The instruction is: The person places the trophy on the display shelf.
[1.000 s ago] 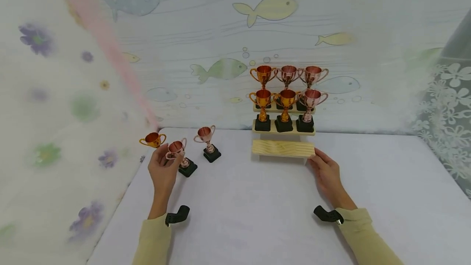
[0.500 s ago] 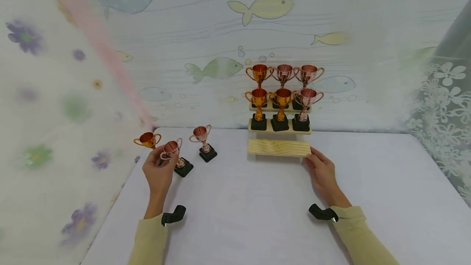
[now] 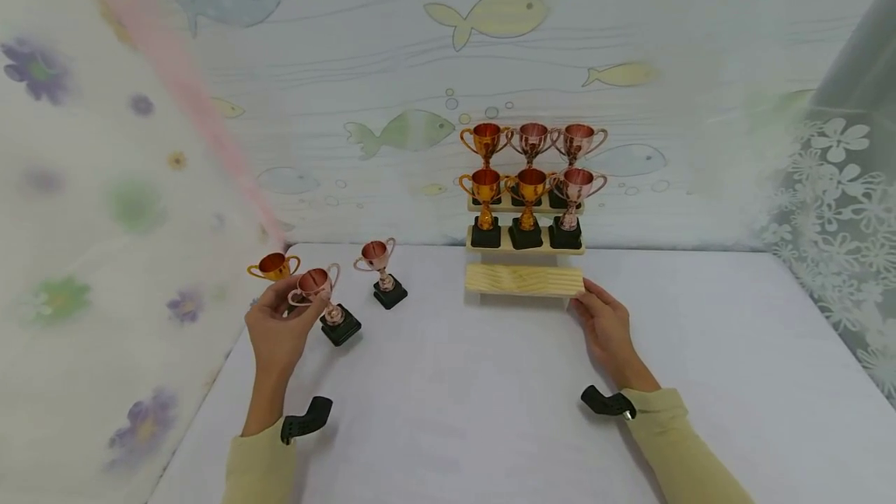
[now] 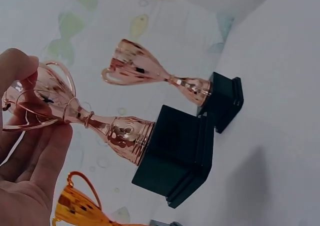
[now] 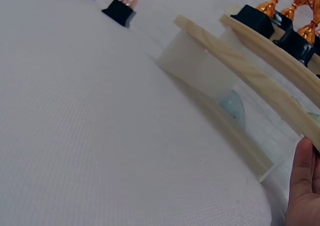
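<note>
My left hand (image 3: 283, 325) pinches a rose-gold trophy cup (image 4: 125, 136) by its bowl, thumb on one side and fingers on the other. The trophy leans, its black square base (image 3: 341, 325) raised, with a shadow below it on the table. Behind it stands a second rose-gold trophy (image 3: 383, 274). A gold trophy (image 3: 273, 266) is partly hidden behind my left hand. My right hand (image 3: 607, 329) holds the right end of the bare lowest wooden step (image 3: 525, 281) of a tiered display stand, a finger against the board's edge (image 5: 260, 83) in the right wrist view.
The stand's two upper steps bear several gold and rose-gold trophies (image 3: 526, 197) in rows close to the wall. The stand has clear side panels (image 5: 200, 66). A white cloth covers the table (image 3: 448, 411); patterned fabric (image 3: 140, 255) closes off the left side.
My left hand has lifted the rose-gold trophy slightly and drawn it left and towards me. The right hand keeps its hold on the step. The head view has shifted a little.
</note>
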`<state>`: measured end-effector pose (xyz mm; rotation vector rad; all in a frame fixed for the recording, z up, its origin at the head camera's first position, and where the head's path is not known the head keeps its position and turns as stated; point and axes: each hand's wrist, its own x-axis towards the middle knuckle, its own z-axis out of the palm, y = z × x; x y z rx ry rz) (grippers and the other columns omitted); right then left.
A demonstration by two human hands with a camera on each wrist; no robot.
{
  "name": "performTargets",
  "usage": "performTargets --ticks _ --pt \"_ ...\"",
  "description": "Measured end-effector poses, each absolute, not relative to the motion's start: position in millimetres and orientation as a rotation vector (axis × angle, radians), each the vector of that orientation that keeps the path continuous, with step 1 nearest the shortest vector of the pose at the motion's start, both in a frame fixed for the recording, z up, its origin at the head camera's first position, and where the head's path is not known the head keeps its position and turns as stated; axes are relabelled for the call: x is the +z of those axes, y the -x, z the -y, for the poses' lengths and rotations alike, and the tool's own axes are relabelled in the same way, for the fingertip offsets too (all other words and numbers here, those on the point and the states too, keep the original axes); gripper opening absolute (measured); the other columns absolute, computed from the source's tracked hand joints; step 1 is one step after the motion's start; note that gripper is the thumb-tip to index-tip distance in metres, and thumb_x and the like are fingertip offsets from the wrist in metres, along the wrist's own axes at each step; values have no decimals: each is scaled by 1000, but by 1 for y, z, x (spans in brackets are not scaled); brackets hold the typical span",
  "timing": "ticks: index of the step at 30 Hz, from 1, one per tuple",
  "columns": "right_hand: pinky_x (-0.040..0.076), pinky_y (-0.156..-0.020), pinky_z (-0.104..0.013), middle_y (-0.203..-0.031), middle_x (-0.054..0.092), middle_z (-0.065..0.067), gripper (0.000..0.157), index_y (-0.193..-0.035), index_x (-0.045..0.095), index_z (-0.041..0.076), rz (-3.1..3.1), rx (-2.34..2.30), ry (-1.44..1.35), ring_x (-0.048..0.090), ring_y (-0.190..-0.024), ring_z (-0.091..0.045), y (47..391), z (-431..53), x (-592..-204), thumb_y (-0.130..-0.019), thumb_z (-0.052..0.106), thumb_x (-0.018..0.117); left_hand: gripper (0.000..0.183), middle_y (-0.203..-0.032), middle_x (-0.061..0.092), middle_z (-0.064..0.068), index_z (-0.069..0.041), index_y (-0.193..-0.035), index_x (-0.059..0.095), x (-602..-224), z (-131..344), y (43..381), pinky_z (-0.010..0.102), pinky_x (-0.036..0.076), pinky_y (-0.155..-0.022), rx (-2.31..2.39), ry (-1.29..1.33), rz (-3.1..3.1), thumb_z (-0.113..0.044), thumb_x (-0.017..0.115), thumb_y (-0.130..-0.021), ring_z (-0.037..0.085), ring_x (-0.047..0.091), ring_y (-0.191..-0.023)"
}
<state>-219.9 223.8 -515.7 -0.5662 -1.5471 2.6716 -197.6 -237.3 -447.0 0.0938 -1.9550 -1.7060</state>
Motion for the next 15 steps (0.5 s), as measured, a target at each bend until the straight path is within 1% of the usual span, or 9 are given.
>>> performTargets --ticks 4,9,13,15 --pt "50 -97 -14 -109 61 10 55 -156 29 -5 1548 2675 558 62 -102 0 220 -224 -517 -105 1 49 39 -101 68 0 8 -116 67 -431 227 190 15 59 -71 -1761 -15 1927 12 79 -79 8 64 -81" --pt "50 -97 -14 -115 59 6 54 -155 30 -4 1555 2668 566 62 -103 -1 222 -225 -518 -105 1 49 41 -104 69 2 11 -117 64 -416 202 184 18 60 -74 -1896 139 1876 21 74 -78 12 61 -82" --pt "50 -98 -14 -117 57 5 55 -156 29 -4 1571 2666 551 62 -105 -1 222 -225 -519 -105 2 49 44 -108 69 2 16 -118 62 -413 175 185 21 61 -76 -1960 323 1898 23 73 -76 12 62 -86" --pt "50 -98 -15 -115 59 7 55 -156 29 -5 1578 2662 541 62 -104 0 222 -224 -519 -105 2 49 46 -108 69 1 17 -118 61 -415 161 187 22 61 -76 -1986 411 1909 23 73 -75 11 63 -87"
